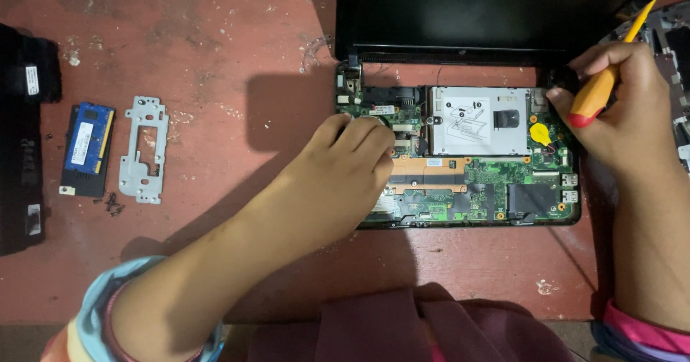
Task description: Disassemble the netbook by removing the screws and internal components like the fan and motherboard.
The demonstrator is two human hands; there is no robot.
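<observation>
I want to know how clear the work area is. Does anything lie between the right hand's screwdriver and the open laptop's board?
Nothing visible does. The right hand holds the yellow screwdriver at the right edge of the laptop board, its tip hidden by the hand. The left hand rests on the board's left half, apart from it.

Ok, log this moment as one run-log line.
left hand: fingertips on opened laptop's green circuit board | right hand: gripping yellow-handled screwdriver at right hinge | blue memory module, metal bracket: set aside left

We see bare table [215, 53] between the bracket [144, 150] and the laptop [467, 153]. Our left hand [345, 171] covers the board's left part; the raised screen [489, 13] blocks the far side.
</observation>
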